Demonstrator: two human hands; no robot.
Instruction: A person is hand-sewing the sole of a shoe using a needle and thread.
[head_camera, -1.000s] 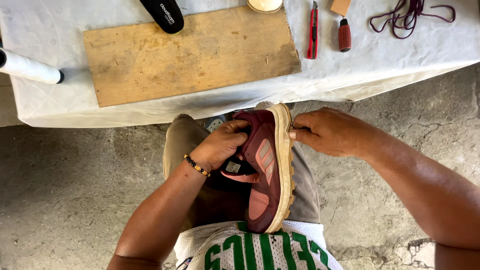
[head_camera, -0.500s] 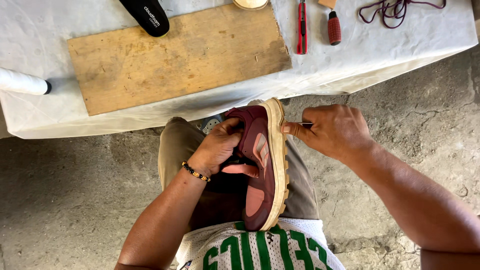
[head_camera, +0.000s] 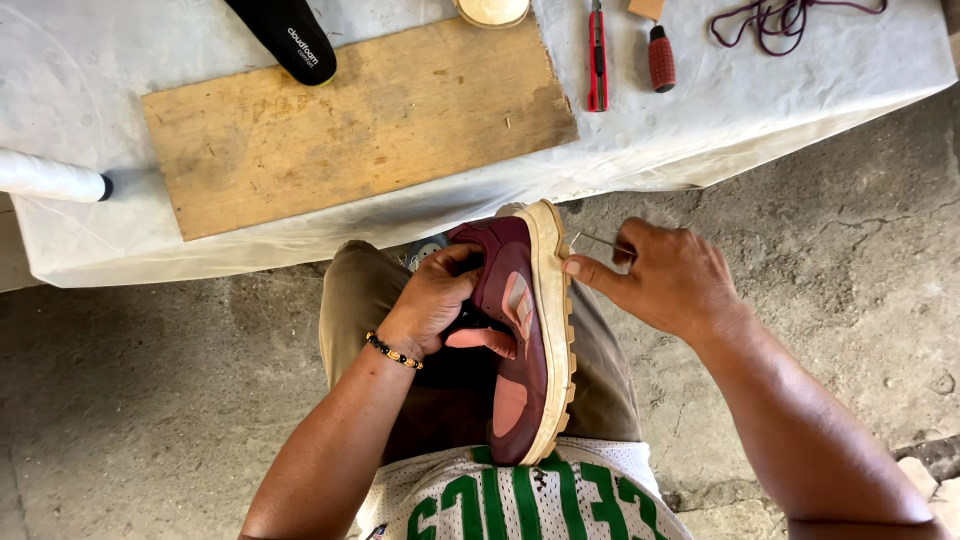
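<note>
Head view looks straight down on my lap, where the maroon shoe (head_camera: 525, 330) rests on its side across my thighs, pale sole turned to the right and toe pointing away toward the table (head_camera: 700, 140). My left hand (head_camera: 435, 305) grips the upper around the opening, fingers curled inside and thumb lying across the pink side panel, so that hand is closed firmly on the shoe. My right hand (head_camera: 665, 280) sits just right of the sole near the toe end, thumb tip pressed against the sole's edge, and the fingers pinch a thin metal needle (head_camera: 598, 240) whose tip is at the seam between sole and upper.

Compared with a second ago, the right hand has drawn back a little to the right: then it was tight against the sole with no metal showing, and now a short length of the needle is exposed between fingers and shoe. I judge that as a stitch being worked along the sole edge, near the toe. The shoe itself has hardly moved, and the left hand keeps the same hold.

Beyond, on the cloth-covered table, lie a wooden board (head_camera: 360, 125), a black insole (head_camera: 285, 40), a red utility knife (head_camera: 597, 55), a red-handled tool (head_camera: 661, 58) and a dark lace (head_camera: 790, 18) at far right.
</note>
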